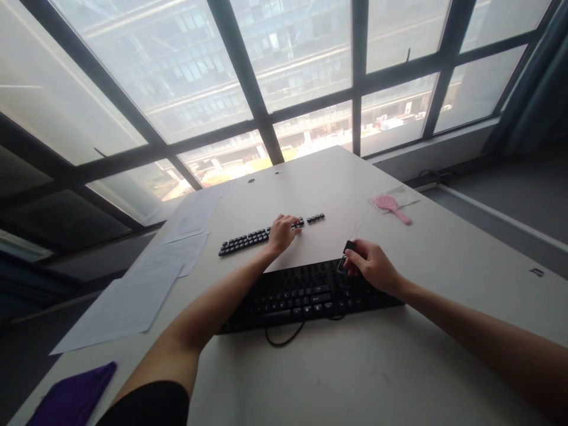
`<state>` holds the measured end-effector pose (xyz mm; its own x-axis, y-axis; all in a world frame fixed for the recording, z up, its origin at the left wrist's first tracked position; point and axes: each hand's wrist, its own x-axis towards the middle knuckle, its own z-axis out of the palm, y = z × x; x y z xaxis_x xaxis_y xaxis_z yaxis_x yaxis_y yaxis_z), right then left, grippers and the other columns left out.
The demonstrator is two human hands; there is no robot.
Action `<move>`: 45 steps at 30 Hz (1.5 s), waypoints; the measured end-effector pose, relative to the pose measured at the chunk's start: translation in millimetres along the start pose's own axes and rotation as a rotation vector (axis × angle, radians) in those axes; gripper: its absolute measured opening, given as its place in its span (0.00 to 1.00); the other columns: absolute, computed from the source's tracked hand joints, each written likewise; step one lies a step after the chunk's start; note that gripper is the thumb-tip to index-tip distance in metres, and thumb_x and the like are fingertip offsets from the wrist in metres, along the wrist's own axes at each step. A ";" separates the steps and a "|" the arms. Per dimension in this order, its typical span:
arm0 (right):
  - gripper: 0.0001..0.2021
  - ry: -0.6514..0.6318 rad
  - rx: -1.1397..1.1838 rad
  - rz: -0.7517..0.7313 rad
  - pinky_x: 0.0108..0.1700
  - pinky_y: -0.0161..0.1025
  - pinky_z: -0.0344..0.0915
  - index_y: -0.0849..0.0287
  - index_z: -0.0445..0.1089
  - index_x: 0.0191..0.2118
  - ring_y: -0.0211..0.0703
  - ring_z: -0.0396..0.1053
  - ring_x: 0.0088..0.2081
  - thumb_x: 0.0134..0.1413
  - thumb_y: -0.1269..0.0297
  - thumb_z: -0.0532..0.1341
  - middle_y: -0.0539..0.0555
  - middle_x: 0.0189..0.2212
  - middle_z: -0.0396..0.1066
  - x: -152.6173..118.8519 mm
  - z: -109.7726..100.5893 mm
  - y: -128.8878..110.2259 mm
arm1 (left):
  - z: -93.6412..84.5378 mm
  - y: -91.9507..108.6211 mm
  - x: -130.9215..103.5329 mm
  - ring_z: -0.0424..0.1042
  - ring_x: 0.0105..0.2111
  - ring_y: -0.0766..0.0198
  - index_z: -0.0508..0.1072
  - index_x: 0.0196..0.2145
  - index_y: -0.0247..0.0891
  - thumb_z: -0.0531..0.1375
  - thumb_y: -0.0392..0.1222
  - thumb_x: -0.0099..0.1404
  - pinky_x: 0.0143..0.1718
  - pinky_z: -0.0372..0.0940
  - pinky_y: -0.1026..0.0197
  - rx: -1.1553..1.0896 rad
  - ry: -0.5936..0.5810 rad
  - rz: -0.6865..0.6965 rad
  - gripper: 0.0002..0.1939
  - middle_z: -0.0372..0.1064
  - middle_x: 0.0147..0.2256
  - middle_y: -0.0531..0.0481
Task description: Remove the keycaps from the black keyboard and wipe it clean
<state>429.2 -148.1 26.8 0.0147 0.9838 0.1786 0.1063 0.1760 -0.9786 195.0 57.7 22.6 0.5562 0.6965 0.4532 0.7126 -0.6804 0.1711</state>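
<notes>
My left hand [283,233] reaches over the right part of several rows of loose black keycaps [248,239] set out on the white table. Its thumb and fingers curl round a keycap [296,225] at that end. A short separate row of keycaps [315,218] lies just beyond the fingertips. In my right hand [370,263] is a black-bodied keycap puller [350,247] with thin wire prongs, held above the keyboard. The black keyboard [284,302] lies in front of me, its upper part without keycaps and its lower part still bearing several. My left forearm covers its left side.
A pink hairbrush [387,203] rests on a clear plastic bag at the right. White paper sheets [119,307] line the table's left side, with a purple pouch [73,393] at the near left corner. The keyboard's cable [284,345] loops toward me. Tall windows [302,53] stand behind the table.
</notes>
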 end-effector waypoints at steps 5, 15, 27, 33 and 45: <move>0.10 0.006 0.012 0.004 0.26 0.38 0.66 0.56 0.64 0.31 0.41 0.70 0.22 0.61 0.57 0.58 0.50 0.24 0.72 -0.4 -0.1 -0.9 | -4.1 0.6 -2.3 0.68 0.42 0.54 0.77 0.41 0.41 0.67 0.40 0.60 0.47 0.65 0.53 0.003 0.029 -0.015 0.11 0.75 0.39 0.48; 0.11 0.002 0.014 0.012 0.25 0.38 0.66 0.56 0.64 0.31 0.41 0.70 0.22 0.61 0.55 0.59 0.50 0.24 0.73 -1.1 0.3 -1.1 | -14.2 -7.7 -9.4 0.64 0.45 0.49 0.76 0.45 0.41 0.70 0.40 0.56 0.49 0.64 0.51 0.076 0.022 -0.037 0.18 0.71 0.41 0.44; 0.11 0.121 0.012 -0.078 0.29 0.39 0.65 0.56 0.65 0.31 0.42 0.69 0.25 0.61 0.56 0.59 0.51 0.25 0.71 -2.6 -3.4 -7.8 | -34.6 34.0 -11.5 0.66 0.44 0.51 0.75 0.45 0.39 0.66 0.40 0.60 0.50 0.63 0.50 -0.034 0.042 -0.016 0.14 0.71 0.41 0.45; 0.07 0.046 -0.215 -0.148 0.30 0.37 0.62 0.56 0.67 0.30 0.42 0.65 0.27 0.59 0.63 0.58 0.50 0.24 0.69 -4.5 -9.2 -8.8 | -50.1 132.1 -52.9 0.69 0.44 0.55 0.74 0.45 0.41 0.55 0.35 0.67 0.48 0.64 0.53 -0.272 -0.171 0.111 0.11 0.73 0.40 0.46; 0.07 -0.127 -0.368 -0.141 0.28 0.35 0.57 0.57 0.66 0.28 0.40 0.61 0.26 0.57 0.67 0.56 0.47 0.22 0.65 2.9 -16.5 -6.3 | -21.4 164.8 -78.7 0.68 0.35 0.60 0.68 0.33 0.40 0.49 0.29 0.65 0.40 0.65 0.58 -0.576 -0.186 -0.033 0.11 0.69 0.33 0.49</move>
<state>445.0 -146.9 35.2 -0.1453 0.9514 0.2716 0.4473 0.3080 -0.8397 259.5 -114.1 33.8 0.6402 0.7119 0.2885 0.4135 -0.6359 0.6516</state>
